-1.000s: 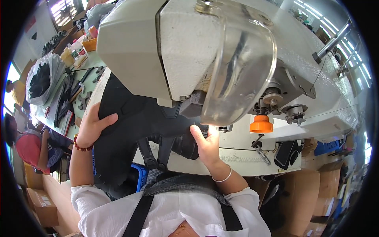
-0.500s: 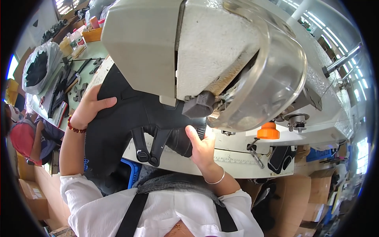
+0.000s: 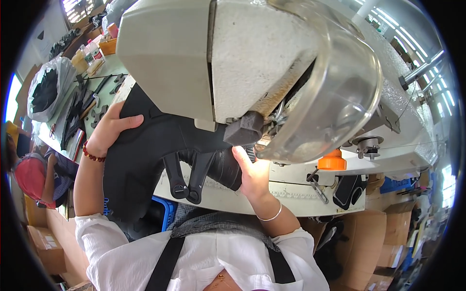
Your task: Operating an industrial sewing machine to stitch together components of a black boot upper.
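A large black fabric piece [image 3: 160, 133] with stitched seams lies under the head of an industrial sewing machine [image 3: 262, 53]. Two black straps [image 3: 200, 177] with rounded ends hang from its near edge. My left hand [image 3: 115, 127] grips the piece at its left side, thumb on top and fingers mostly hidden beyond the edge. Close by the lit needle area, my right hand [image 3: 253, 175] pinches the piece's right end, its thumb pointing up toward a dark grey foam block [image 3: 243, 128] on the machine. The needle itself is hidden.
A clear guard [image 3: 349, 92] curves over the machine's right side. An orange cap [image 3: 332, 160], small tools and a dark phone-like object [image 3: 347, 191] are at the right. Far left, a worktable [image 3: 116, 65] bears black parts and a plastic bag [image 3: 51, 89]; a person in red [image 3: 31, 177] sits nearby.
The fabric's right end and my right hand have shifted slightly right and farther in, toward the needle area. My left hand keeps its grip. The whole view has shifted a little.
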Motion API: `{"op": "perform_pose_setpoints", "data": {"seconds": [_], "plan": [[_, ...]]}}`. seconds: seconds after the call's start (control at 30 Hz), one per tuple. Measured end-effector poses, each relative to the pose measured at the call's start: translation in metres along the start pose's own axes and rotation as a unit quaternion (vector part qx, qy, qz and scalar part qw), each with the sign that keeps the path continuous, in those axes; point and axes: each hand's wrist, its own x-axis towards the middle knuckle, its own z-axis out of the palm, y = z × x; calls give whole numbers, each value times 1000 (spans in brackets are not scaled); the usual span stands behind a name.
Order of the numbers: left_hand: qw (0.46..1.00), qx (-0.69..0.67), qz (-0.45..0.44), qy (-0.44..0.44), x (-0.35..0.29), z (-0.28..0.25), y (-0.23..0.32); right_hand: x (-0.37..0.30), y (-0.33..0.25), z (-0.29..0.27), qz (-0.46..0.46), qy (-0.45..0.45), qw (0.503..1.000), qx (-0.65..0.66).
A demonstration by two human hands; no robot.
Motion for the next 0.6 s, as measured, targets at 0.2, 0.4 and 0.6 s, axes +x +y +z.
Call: {"op": "perform_pose_setpoints", "data": {"seconds": [0.2,0.4,0.6], "plan": [[1000,-4,-15,-17,17,-5,-1,-3,5,-1,-24,-27,998,49],[997,-63,-25,-23,27,-8,-4,-23,13,-1,-74,-102,992,2],[997,-56,-34,-43,35,-20,-10,-29,8,17,-48,-66,995,52]]}}
